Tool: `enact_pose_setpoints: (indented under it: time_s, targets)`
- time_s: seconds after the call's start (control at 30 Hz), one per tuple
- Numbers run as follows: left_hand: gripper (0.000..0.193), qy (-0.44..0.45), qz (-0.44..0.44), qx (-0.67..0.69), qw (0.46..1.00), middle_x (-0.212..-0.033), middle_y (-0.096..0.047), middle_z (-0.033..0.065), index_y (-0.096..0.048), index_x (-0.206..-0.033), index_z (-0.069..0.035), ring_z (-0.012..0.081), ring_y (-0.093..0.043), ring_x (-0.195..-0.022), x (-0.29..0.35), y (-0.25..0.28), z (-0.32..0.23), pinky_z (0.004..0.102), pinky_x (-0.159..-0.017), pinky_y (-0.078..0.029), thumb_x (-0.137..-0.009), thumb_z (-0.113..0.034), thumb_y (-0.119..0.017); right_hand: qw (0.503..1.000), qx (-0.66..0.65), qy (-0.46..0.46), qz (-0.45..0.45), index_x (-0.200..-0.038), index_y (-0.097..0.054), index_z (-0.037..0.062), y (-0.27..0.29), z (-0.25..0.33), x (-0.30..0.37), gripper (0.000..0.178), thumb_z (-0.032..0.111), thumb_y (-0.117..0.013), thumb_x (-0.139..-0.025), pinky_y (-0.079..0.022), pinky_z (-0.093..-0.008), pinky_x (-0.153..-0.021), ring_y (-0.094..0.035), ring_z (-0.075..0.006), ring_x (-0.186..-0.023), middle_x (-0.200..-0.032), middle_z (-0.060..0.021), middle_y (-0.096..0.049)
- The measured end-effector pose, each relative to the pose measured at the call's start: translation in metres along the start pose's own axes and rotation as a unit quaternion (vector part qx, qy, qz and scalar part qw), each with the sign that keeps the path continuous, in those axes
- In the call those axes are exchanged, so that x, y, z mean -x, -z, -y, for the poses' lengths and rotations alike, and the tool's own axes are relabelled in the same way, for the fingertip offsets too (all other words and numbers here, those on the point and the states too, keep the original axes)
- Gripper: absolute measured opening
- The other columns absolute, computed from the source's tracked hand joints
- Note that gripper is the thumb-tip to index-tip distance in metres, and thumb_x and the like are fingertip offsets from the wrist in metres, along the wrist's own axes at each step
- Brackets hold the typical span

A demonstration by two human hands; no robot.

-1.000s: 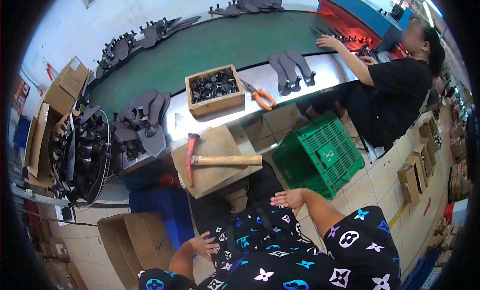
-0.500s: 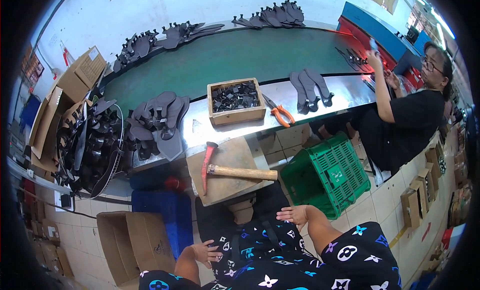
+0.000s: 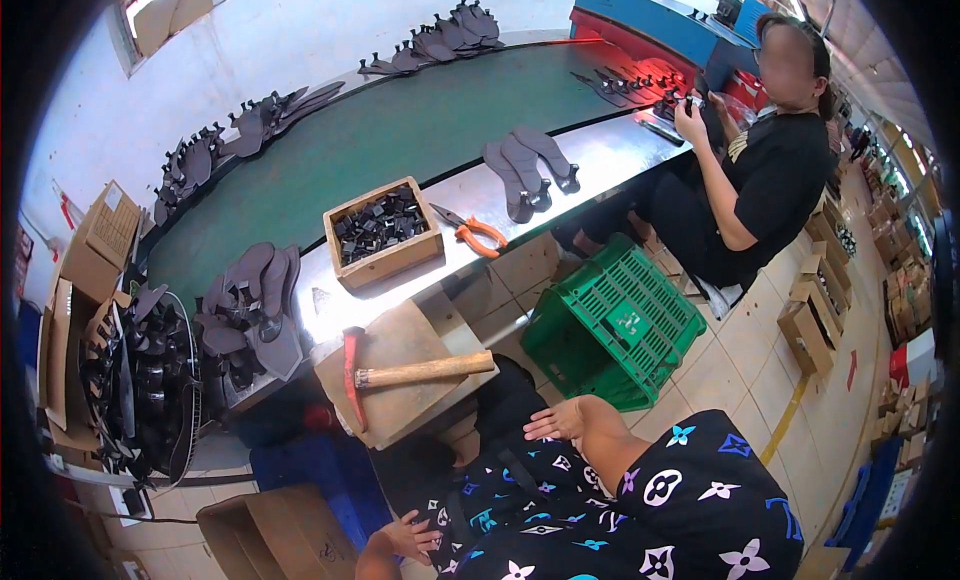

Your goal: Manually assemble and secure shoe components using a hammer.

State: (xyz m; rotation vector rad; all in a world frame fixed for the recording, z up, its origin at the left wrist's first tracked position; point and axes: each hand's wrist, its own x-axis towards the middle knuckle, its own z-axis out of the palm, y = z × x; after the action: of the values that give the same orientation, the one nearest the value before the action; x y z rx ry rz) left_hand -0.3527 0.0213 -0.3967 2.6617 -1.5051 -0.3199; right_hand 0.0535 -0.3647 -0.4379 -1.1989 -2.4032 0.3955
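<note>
My left hand [image 3: 410,538] lies open on my lap, fingers spread over the dark patterned cloth. Across my right thigh rests my right hand [image 3: 556,421], also open, its fingers stretched out. Neither one holds anything. In front of my knees a hammer [image 3: 430,368] with a red head and wooden handle lies on a worn square block [image 3: 400,325]. Beyond it, a wooden box [image 3: 395,268] on the metal ledge is filled with small black pieces [image 3: 380,227]. Orange-handled pliers [image 3: 478,237] lie to the right of that box, then several dark grey insoles [image 3: 525,170].
A green belt [image 3: 400,115] runs behind the ledge, with insoles along its far edge. Piled insoles [image 3: 270,280] and a basket of dark parts [image 3: 150,380] stand left. A green crate [image 3: 625,325] sits right on the tiled floor, near a seated co-worker [image 3: 775,170].
My view has swung to the right, so the bench things sit farther left. Both my hands stay on my lap. The co-worker's raised hand has come down, and both hands now hold a dark piece.
</note>
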Motion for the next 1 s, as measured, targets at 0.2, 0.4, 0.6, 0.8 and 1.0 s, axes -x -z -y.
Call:
enact_pose_setpoints:
  time_s: [0.2, 0.4, 0.6, 0.8, 1.0]
  targets:
    - [0.036, 0.005, -0.030, 0.030, 0.999, -0.128, -0.059, -0.0056, -0.063, -0.112, -0.031, 0.0257, -0.056, -0.117, 0.001, -0.009, 0.001, 0.0667, -0.111, -0.021, -0.089, -0.059, -0.057, 1.000, 0.023, -0.003, -0.006, -0.149, -0.031, -0.0046, -0.005, 0.004, -0.003, 0.089, 0.042, -0.069, -0.083, -0.024, -0.0531, -0.122, -0.024, -0.0384, -0.152, -0.163, -0.0228, -0.025]
    - [0.050, 0.048, 0.212, 0.071, 0.973, -0.150, -0.050, 0.0025, -0.055, -0.137, -0.023, 0.0299, -0.048, -0.133, 0.010, -0.040, -0.007, 0.0618, -0.113, -0.027, -0.097, -0.049, -0.044, 0.997, 0.056, -0.033, -0.030, -0.149, -0.033, -0.0036, -0.010, 0.001, -0.009, 0.095, 0.049, -0.073, -0.079, -0.027, -0.0532, -0.120, -0.026, -0.0393, -0.150, -0.162, -0.0228, -0.028]
    - [0.051, 0.087, 0.276, 0.108, 0.951, -0.157, -0.043, 0.0091, -0.054, -0.144, -0.012, 0.0404, -0.033, -0.146, 0.008, -0.065, -0.013, 0.0723, -0.118, -0.006, -0.096, -0.029, -0.044, 0.994, 0.092, 0.018, -0.060, -0.148, -0.035, -0.0026, 0.009, 0.006, -0.014, 0.101, 0.055, -0.076, -0.076, -0.029, -0.0533, -0.119, -0.029, -0.0401, -0.149, -0.160, -0.0229, -0.031]
    - [0.052, 0.148, 0.298, 0.094, 0.938, -0.159, -0.038, 0.0109, -0.053, -0.144, -0.014, 0.0425, -0.025, -0.149, 0.002, -0.039, -0.025, 0.0720, -0.119, -0.003, -0.097, -0.033, -0.044, 0.985, -0.097, -0.119, 0.075, -0.140, -0.049, 0.0063, 0.130, -0.012, -0.012, 0.064, 0.038, -0.071, -0.089, -0.042, -0.0474, -0.111, -0.045, -0.0374, -0.139, -0.148, -0.0209, -0.049]
    - [0.058, 0.137, 0.309, 0.033, 0.940, -0.159, -0.038, 0.0113, -0.055, -0.143, -0.017, 0.0433, -0.024, -0.149, 0.001, 0.013, -0.038, 0.0715, -0.120, -0.006, -0.089, -0.038, -0.060, 0.705, 0.415, -0.461, -0.344, -0.125, -0.058, 0.0049, 0.329, -0.073, 0.024, 0.037, 0.019, -0.062, -0.091, -0.054, -0.0450, -0.081, -0.066, -0.0350, -0.096, -0.118, -0.0185, -0.063]
